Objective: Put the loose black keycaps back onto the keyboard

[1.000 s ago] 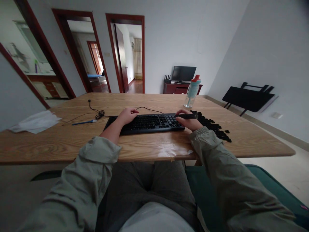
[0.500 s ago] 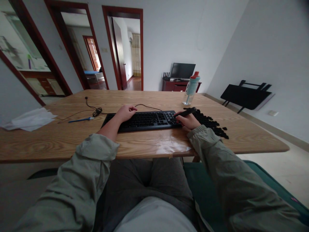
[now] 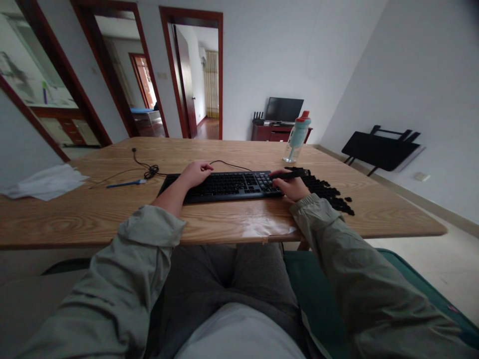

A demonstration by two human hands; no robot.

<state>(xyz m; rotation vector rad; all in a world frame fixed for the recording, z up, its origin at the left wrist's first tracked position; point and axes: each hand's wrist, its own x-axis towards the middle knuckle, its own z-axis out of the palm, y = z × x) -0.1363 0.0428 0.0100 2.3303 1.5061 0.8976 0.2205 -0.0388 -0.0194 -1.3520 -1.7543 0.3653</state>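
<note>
In front of me on the wooden table lies a black keyboard (image 3: 234,185), angled slightly. My left hand (image 3: 195,174) rests over its left part, fingers curled inward near the back edge; what they hold, if anything, is hidden. At the number-pad end, my right hand (image 3: 294,187) is closed around a black stick-like tool (image 3: 294,174). The tool lies almost level, its thick end pointing right and its other end over the keys. Just beyond this hand is a spread of small black pieces, apparently keycaps (image 3: 325,192).
A clear bottle with a red cap (image 3: 297,137) stands behind the keyboard. To the left lie a blue brush (image 3: 125,184), a coiled black cable (image 3: 151,172) and white tissue or cloth (image 3: 47,183). Clear tape (image 3: 265,229) covers part of the table's (image 3: 93,224) front edge.
The tool in my right hand has tipped flatter, its thick end moving down and to the right. My left hand and the keyboard stay in place.
</note>
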